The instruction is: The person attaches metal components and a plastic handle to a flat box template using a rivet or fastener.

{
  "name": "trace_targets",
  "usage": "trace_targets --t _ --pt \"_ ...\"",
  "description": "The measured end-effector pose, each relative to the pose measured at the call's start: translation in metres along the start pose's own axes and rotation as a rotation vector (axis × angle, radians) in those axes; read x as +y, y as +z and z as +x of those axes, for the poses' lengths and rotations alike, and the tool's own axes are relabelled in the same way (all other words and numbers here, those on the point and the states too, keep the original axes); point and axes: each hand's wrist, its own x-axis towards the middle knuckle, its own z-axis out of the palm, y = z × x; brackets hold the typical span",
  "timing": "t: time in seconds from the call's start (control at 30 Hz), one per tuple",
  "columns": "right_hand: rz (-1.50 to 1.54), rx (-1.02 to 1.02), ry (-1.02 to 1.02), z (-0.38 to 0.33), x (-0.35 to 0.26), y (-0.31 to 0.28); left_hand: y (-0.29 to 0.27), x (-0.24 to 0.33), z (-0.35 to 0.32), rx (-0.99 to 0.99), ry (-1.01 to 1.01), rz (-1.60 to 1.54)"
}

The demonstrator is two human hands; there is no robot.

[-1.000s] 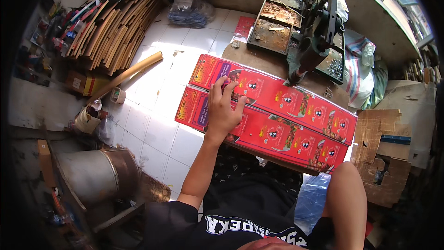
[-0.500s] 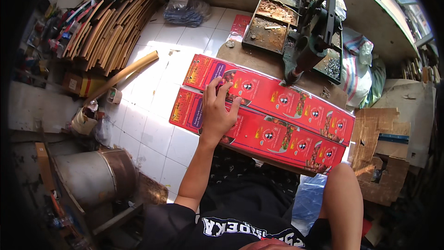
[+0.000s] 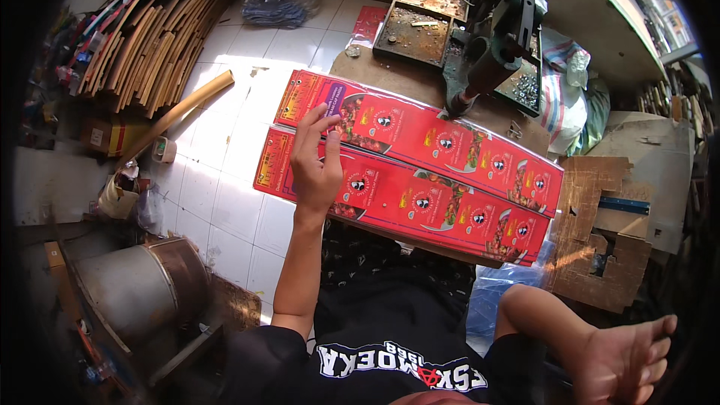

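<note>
Far on my left a big metal drum [image 3: 139,296] stands on the white tile floor [image 3: 225,195], and long wood strips [image 3: 146,37] lie in a pile higher up. Next comes my left hand [image 3: 315,161]. It is open, with the fingers spread and a bit bent, and it rests on top of the near red cardboard sheet [image 3: 420,206], close to its left end. It is not gripping anything. A second red sheet [image 3: 427,135] lies just behind the first one, touching it, and both stretch off to the right over a low wooden counter [image 3: 409,82]. I think I am lining up or picking out a sheet, so next my fingers would need to catch its edge. A dark metal press [image 3: 499,37] stands at the back. My right hand is not in the picture, so I cannot tell what it does. My bare foot [image 3: 622,360] shows at the bottom right. The trays [image 3: 416,15] by the press hold small bits too tiny to make out.
</note>
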Motion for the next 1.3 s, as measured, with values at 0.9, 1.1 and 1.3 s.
trace_targets --t 0.9,1.1,1.3 --pt "-0.351 -0.971 0.563 -0.238 0.026 0.158 -0.068 -0.052 -0.028 -0.123 -0.371 0.356" --pt "-0.041 -0.894 0.624 -0.226 0.008 0.169 -0.066 -0.047 -0.030 -0.117 -0.352 0.356" --pt "0.374 -0.942 0.649 -0.222 -0.025 0.166 -0.067 -0.051 -0.030 -0.101 -0.349 0.329"
